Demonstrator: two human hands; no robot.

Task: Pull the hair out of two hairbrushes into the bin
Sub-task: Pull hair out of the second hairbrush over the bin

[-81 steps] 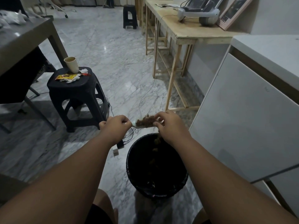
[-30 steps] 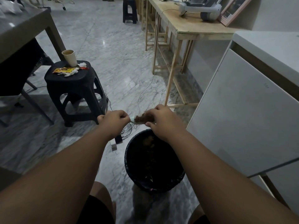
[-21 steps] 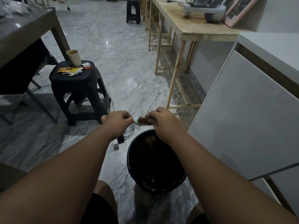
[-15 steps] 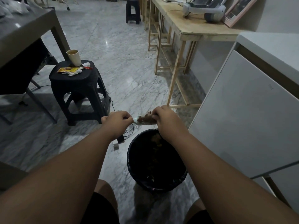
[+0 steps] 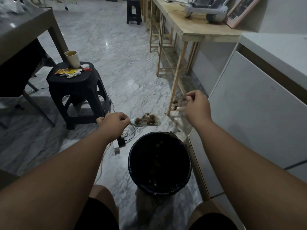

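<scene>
My left hand [image 5: 113, 121] grips the handle of a pale hairbrush [image 5: 147, 121], held level just beyond the far rim of the black bin [image 5: 132, 165]. Brown hair clumps [image 5: 147, 117] sit tangled in its bristles. My right hand [image 5: 196, 105] is raised to the right of the brush, apart from it, its fingers pinched on a small tuft of brown hair [image 5: 184, 98]. Small bits of hair [image 5: 174, 102] hang in the air to the left of that hand. Brown hair lies inside the bin. A second hairbrush is not in view.
A black plastic stool [image 5: 74, 92] with a paper cup [image 5: 72, 58] and wrappers stands left. A cable and a power adapter [image 5: 121, 142] lie on the marble floor by the bin. A wooden table [image 5: 191, 33] stands ahead, a white cabinet [image 5: 257, 110] close on the right.
My right hand has come off the brush head and moved up and to the right with a pinch of hair. The left hand keeps the brush over the bin's far edge.
</scene>
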